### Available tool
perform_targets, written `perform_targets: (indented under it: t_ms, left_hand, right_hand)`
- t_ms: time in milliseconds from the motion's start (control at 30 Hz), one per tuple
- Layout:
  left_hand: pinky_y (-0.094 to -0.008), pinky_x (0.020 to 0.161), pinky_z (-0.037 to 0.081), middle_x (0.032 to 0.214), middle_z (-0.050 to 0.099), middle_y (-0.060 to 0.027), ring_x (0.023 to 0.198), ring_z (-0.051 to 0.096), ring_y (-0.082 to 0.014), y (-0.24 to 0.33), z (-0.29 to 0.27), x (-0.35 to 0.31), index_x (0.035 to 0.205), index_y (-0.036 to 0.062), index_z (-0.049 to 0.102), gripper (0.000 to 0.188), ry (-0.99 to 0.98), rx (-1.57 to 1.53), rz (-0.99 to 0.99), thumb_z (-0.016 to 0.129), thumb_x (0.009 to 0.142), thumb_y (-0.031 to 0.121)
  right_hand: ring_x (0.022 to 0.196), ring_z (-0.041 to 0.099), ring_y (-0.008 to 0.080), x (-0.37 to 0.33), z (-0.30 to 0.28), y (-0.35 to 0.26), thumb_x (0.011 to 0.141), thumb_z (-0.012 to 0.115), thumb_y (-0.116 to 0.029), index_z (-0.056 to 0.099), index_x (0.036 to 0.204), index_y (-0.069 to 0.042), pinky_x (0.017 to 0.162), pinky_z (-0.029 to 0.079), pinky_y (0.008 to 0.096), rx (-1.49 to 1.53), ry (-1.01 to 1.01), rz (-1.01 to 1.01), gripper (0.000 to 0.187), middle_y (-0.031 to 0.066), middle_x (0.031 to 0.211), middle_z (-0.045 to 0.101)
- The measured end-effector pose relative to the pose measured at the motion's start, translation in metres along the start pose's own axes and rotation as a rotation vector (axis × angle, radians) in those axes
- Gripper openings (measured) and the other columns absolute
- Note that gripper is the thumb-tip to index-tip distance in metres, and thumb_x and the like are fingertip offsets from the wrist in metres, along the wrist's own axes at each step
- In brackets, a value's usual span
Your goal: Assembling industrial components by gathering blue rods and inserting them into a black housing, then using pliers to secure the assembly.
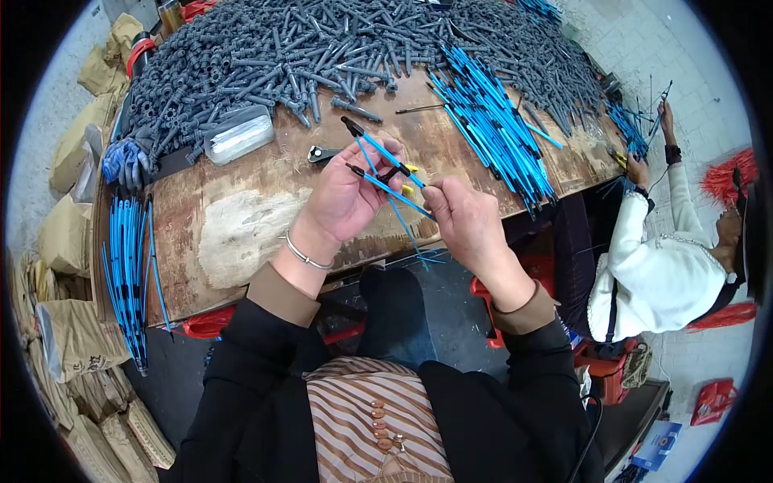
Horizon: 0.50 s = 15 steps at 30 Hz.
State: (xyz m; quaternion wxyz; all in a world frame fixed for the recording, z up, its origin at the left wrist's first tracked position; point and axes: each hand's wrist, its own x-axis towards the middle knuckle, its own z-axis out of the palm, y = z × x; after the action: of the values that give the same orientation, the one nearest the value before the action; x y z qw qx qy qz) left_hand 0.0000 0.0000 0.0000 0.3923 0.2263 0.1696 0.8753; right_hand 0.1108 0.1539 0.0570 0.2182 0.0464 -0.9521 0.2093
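Over the table's near edge, my left hand (338, 200) is closed on a pair of thin blue rods (378, 184) with black tips and black fittings. The rods slant down to the right, roughly side by side. My right hand (471, 219) pinches their lower right ends between thumb and bent fingers. Thin blue lengths dangle below, between my hands. Yellow pieces (407, 191) show beside my left fingertips; I cannot tell whether they are held. Just beyond my left hand lies a small metal and black tool (322, 154).
A big heap of grey plastic plugs (266, 60) covers the far table. A bundle of blue rods (495, 133) lies right, another (126, 266) at the left edge. Near the heap sit a clear box (240, 135) and blue-grey gloves (126, 163). A co-worker (660, 270) handles rods at right.
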Motion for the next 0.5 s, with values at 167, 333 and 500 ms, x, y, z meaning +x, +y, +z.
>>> perform_targets:
  t_ms: [167, 333, 500]
  left_hand:
    - [-0.0284, 0.065, 0.053, 0.097, 0.062, -0.0158, 0.074, 0.065, -0.0216, 0.001, 0.006, -0.006, 0.116, 0.003, 0.051, 0.03, 0.103, -0.116, -0.006, 0.047, 0.095, 0.023]
    - [-0.0307, 0.063, 0.055, 0.098, 0.063, -0.0172, 0.068, 0.066, -0.0222, 0.006, 0.012, -0.01, 0.109, 0.0009, 0.05, 0.022, 0.119, -0.022, -0.156, 0.054, 0.09, 0.012]
    - [-0.0306, 0.058, 0.053, 0.091, 0.063, -0.0156, 0.066, 0.064, -0.0204, 0.002, 0.017, -0.008, 0.113, 0.0035, 0.051, 0.024, 0.154, 0.06, -0.016, 0.053, 0.09, 0.01]
  right_hand:
    - [0.05, 0.054, 0.0195, -0.006, 0.008, -0.008, 0.091, 0.052, -0.012, 0.06, 0.084, -0.002, 0.047, 0.042, 0.0288, 0.202, -0.045, 0.186, 0.014, 0.0083, 0.068, 0.062]
    - [0.051, 0.053, 0.0179, -0.007, 0.017, -0.008, 0.09, 0.051, -0.01, 0.059, 0.087, -0.001, 0.049, 0.042, 0.0278, 0.677, -0.216, 0.535, 0.013, 0.0064, 0.064, 0.059]
    - [0.057, 0.053, 0.0158, -0.006, 0.025, -0.007, 0.087, 0.054, -0.008, 0.06, 0.092, -0.002, 0.052, 0.042, 0.0261, 0.383, -0.106, 0.319, 0.01, 0.0052, 0.068, 0.058]
